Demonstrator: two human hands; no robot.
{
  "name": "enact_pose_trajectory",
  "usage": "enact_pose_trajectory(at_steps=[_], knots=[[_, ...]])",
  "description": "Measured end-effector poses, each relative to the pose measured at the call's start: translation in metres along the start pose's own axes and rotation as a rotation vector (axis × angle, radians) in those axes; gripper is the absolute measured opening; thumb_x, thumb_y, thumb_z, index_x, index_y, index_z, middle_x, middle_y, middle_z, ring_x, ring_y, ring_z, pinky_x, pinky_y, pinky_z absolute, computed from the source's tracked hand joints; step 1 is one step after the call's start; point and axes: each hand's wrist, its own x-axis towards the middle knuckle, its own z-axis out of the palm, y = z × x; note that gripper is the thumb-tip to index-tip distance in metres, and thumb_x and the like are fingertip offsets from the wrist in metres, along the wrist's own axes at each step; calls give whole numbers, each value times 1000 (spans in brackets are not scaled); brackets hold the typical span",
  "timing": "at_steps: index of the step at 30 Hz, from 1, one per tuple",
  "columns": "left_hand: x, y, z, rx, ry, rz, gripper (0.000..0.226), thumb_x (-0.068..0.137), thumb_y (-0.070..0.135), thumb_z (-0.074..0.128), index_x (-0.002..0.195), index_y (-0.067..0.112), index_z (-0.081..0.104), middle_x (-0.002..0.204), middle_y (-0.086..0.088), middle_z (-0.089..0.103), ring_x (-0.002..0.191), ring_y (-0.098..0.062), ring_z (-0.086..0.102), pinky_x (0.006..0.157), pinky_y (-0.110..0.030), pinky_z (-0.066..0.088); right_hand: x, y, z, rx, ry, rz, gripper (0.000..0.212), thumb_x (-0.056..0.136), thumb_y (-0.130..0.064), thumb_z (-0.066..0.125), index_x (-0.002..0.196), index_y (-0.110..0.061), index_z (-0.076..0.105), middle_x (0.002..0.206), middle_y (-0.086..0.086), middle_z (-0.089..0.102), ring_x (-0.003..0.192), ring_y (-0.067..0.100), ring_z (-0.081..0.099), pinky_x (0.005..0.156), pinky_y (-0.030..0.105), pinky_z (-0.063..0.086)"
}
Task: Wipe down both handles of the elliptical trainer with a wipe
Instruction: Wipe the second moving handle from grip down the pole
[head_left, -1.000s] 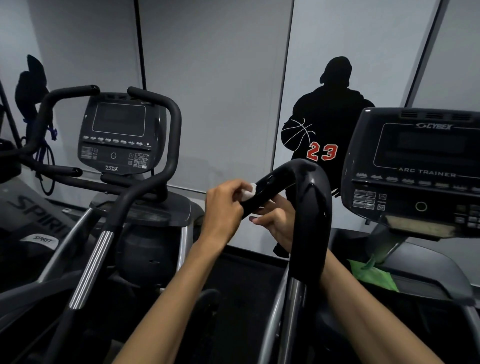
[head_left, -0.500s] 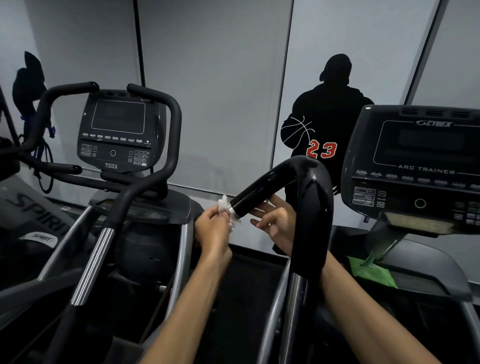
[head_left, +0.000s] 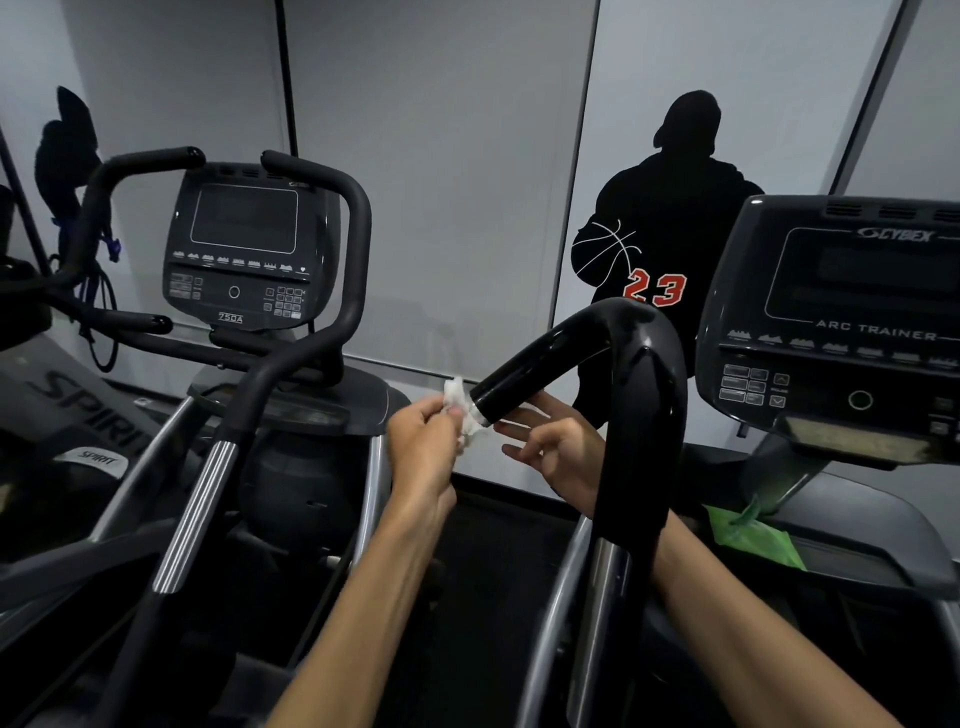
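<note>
Nearest: chrome upright of the left moving handle, rising to a glossy black grip that bends over and ends at a free tip lower left.

Left hand just off that tip, fingers curled, pinching a crumpled white wipe. Wipe bunched against the very end of the grip, touching it.

Right hand just beyond the handle, under the tip section, fingers straight and spread, holding nothing; index finger close under the grip, contact not clear.

Progress, as a judgement: wipe sitting at the end of the grip, so probably close to the finish of a pass along this handle. Black bend looks shiny, but wet or merely glossy cannot be told. Chrome section below the grip not readable as wiped or unwiped. Second handle of this machine out of view to the right; likely still to do.

Right of the handle: Cybex Arc Trainer console, green packet on the shroud beneath it.

Left of the handle: a neighbouring trainer with its 750A console.

Beyond the handle: grey wall panels, black basketball-player silhouette numbered 23.
</note>
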Motion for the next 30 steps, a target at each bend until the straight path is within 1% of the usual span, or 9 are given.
enact_pose_trajectory(at_steps=[2, 5, 10, 13, 16, 20, 23, 28, 30], knots=[[9, 2, 1, -4, 23, -3, 27, 93, -7, 52, 83, 5, 75, 69, -6, 62, 68, -18, 52, 62, -28, 42, -6, -6, 16, -31, -9, -34, 66, 71, 25, 32, 120, -8, 62, 115, 13, 68, 113, 28, 63, 92, 35, 50], [-2, -10, 2, 10, 4, -25, 24, 89, -4, 52, 74, 3, 70, 63, -6, 62, 65, -19, 54, 63, -30, 40, -15, -6, 17, -57, -33, -62, 58, 77, 23, 35, 112, -12, 65, 102, 6, 72, 103, 21, 65, 92, 35, 49], [-1, 1, 5, -138, 49, -82, 21, 91, -3, 52, 73, 1, 62, 47, 13, 54, 47, -4, 49, 58, -23, 41, -14, -8, 9, -53, -9, -6, 58, 79, 20, 35, 116, -11, 67, 117, 14, 69, 116, 28, 63, 91, 33, 52], [-4, -7, 9, -262, 41, -159, 21, 90, 1, 51, 83, 3, 71, 74, -7, 67, 67, -20, 62, 64, -30, 54, -13, -5, 6, -73, -9, 29, 62, 77, 20, 36, 128, -3, 62, 121, 17, 66, 110, 27, 64, 94, 37, 51], [-14, -5, 7, -472, -72, -338, 27, 94, 3, 41, 99, -12, 62, 93, -29, 68, 75, -35, 69, 70, -37, 63, -14, -4, 0, -73, -5, 38, 54, 78, 22, 35, 113, -6, 65, 110, 12, 68, 90, 18, 65, 98, 38, 48], [-3, 2, 2, -852, -131, -598, 44, 98, 14, 36, 130, -16, 48, 130, -36, 56, 111, -49, 63, 61, -51, 63, -16, 1, -5, -84, 21, 73, 54, 78, 22, 37, 110, -11, 65, 110, 8, 69, 102, 22, 64, 87, 32, 50], [-6, 2, 8, -1058, -120, -679, 44, 99, 9, 32, 130, -19, 46, 131, -42, 53, 119, -53, 58, 76, -54, 56, -17, 1, -3, -86, -2, 95, 59, 77, 22, 36, 122, -7, 62, 115, 12, 68, 107, 25, 63, 91, 36, 51], [-19, -2, 15, -1205, -213, -703, 39, 97, -1, 29, 120, -23, 51, 113, -43, 61, 105, -51, 62, 101, -51, 48, -14, 8, -9, -73, 80, 108, 58, 81, 19, 36, 128, -4, 63, 105, 10, 73, 96, 24, 70, 89, 41, 56], [-21, -1, 10, -1192, -238, -725, 34, 102, 1, 34, 118, -23, 53, 113, -41, 63, 104, -49, 64, 102, -49, 50, -9, 16, -17, -61, 22, 144, 60, 86, 15, 41, 137, -9, 60, 114, 11, 73, 104, 27, 71, 102, 52, 51]])
